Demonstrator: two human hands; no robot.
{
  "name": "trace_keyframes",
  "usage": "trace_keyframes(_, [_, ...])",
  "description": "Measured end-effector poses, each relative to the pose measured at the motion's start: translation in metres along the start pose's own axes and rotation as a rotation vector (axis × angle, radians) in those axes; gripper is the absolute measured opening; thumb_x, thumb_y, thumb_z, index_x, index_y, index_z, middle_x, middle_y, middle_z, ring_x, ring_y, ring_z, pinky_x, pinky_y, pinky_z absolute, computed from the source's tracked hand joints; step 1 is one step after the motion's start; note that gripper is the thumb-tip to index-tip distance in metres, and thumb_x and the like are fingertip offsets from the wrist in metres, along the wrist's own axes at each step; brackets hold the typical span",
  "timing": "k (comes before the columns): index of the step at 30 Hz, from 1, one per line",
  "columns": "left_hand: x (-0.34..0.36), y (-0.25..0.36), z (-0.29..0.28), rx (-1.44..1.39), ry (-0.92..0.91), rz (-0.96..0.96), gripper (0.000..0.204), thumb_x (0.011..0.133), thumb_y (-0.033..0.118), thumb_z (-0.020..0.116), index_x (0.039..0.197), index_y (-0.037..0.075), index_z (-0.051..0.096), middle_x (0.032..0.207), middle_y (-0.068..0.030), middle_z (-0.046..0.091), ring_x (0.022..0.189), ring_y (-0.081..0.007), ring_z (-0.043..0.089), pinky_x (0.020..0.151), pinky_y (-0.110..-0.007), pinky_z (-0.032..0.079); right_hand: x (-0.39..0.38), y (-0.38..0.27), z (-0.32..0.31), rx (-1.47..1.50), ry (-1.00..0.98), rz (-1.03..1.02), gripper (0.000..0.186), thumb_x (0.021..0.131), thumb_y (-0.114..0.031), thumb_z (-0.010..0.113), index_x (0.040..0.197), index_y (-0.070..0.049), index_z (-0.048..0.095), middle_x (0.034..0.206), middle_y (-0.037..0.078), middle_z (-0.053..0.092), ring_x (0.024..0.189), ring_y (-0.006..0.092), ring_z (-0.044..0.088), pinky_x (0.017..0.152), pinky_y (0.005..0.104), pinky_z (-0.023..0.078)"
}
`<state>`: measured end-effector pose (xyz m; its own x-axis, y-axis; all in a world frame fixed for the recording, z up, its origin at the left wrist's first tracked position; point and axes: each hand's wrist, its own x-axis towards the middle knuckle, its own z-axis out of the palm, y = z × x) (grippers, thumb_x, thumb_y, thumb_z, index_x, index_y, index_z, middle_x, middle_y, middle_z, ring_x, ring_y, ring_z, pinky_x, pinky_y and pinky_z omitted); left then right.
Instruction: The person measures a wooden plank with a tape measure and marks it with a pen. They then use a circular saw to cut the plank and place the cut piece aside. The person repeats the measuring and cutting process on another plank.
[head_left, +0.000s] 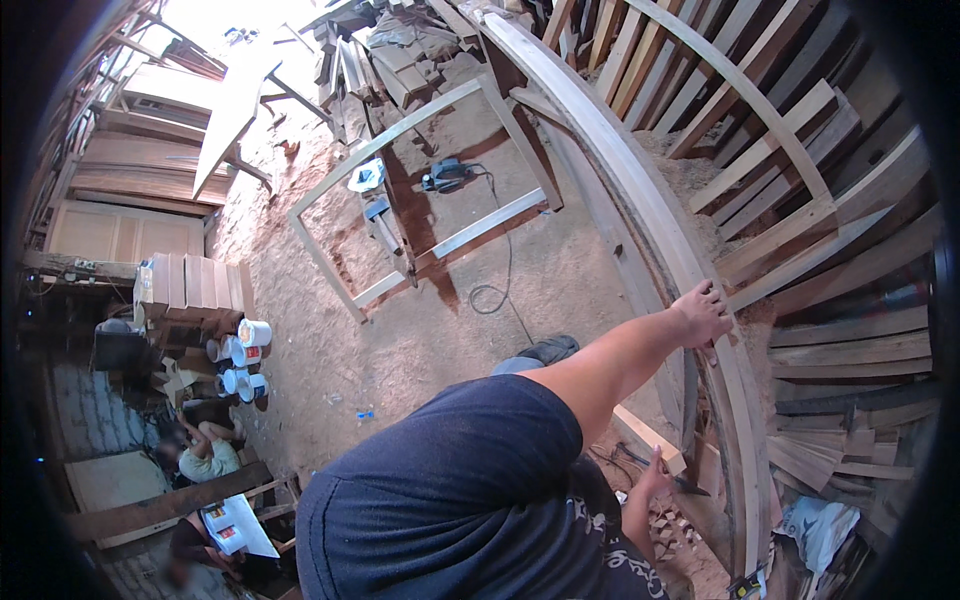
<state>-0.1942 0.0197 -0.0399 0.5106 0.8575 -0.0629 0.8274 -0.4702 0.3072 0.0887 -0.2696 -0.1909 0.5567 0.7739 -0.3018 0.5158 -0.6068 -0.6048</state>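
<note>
My left hand point(704, 316) reaches across and lies over the long, pale wooden beam point(640, 190), its fingers curled around the edge. The beam runs from the top of the view down past my right side. Lower down and nearer my body, my right hand point(655, 482) grips a short squared wooden piece point(652, 441) near its end, with the thumb up against it. Part of that hand sits below the piece, and my dark shirt hides some of the forearm. A tape measure point(746, 584) rests at the beam's near end.
Stacked timber point(850, 350) and leaning planks crowd the right side. A rectangular wooden frame point(390, 130) stands on the dusty floor, with a power tool point(449, 175) and its cord point(508, 270) beside it. White buckets point(254, 333) and seated people point(208, 450) are at left.
</note>
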Motion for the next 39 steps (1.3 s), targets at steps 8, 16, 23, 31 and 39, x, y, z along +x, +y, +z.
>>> trace_keyframes(8, [0.005, -0.001, 0.004, 0.022, -0.032, -0.009, 0.085, 0.082, 0.080, 0.069, 0.145, 0.024, 0.061, 0.137, -0.0034, 0.067, 0.141, -0.0270, 0.052, 0.122, -0.053, 0.028, -0.005, 0.007, 0.001, -0.042, 0.044, 0.046, 0.079, 0.079, -0.056, 0.093, 0.111, 0.015, 0.076, 0.108, 0.026, 0.080, 0.089, 0.0364, 0.078, 0.082, 0.0469, 0.062])
trace_keyframes(16, [0.002, 0.000, -0.003, 0.017, -0.051, -0.011, 0.080, 0.085, 0.075, 0.071, 0.146, 0.024, 0.061, 0.138, -0.0031, 0.067, 0.140, -0.0266, 0.053, 0.123, -0.053, 0.028, -0.017, 0.002, 0.004, -0.041, 0.014, 0.098, 0.075, 0.081, -0.052, 0.092, 0.109, 0.015, 0.076, 0.106, 0.027, 0.079, 0.088, 0.0370, 0.077, 0.080, 0.0492, 0.059])
trace_keyframes(23, [0.002, -0.001, -0.004, 0.001, -0.040, -0.028, 0.080, 0.084, 0.074, 0.073, 0.145, 0.024, 0.062, 0.139, -0.0037, 0.066, 0.141, -0.0267, 0.052, 0.123, -0.052, 0.028, -0.016, 0.010, 0.009, 0.052, -0.005, 0.203, 0.072, 0.085, -0.052, 0.089, 0.107, 0.016, 0.076, 0.108, 0.028, 0.078, 0.095, 0.0382, 0.075, 0.086, 0.0489, 0.058])
trace_keyframes(31, [0.016, -0.002, -0.004, -0.020, -0.104, -0.006, 0.093, 0.077, 0.085, 0.070, 0.144, 0.021, 0.064, 0.141, -0.0027, 0.067, 0.142, -0.0264, 0.052, 0.117, -0.052, 0.034, -0.051, -0.007, -0.010, 0.315, 0.086, 0.269, 0.080, 0.086, -0.044, 0.090, 0.131, 0.017, 0.065, 0.128, 0.026, 0.073, 0.112, 0.0360, 0.071, 0.097, 0.0465, 0.057])
trace_keyframes(39, [0.028, -0.002, -0.012, -0.011, -0.166, -0.006, 0.094, 0.075, 0.087, 0.070, 0.144, 0.022, 0.065, 0.144, -0.0033, 0.066, 0.141, -0.0249, 0.055, 0.112, -0.051, 0.038, -0.071, -0.040, -0.037, 0.291, 0.014, 0.239, 0.069, 0.088, -0.038, 0.090, 0.126, 0.015, 0.068, 0.126, 0.024, 0.074, 0.111, 0.0326, 0.072, 0.095, 0.0437, 0.057])
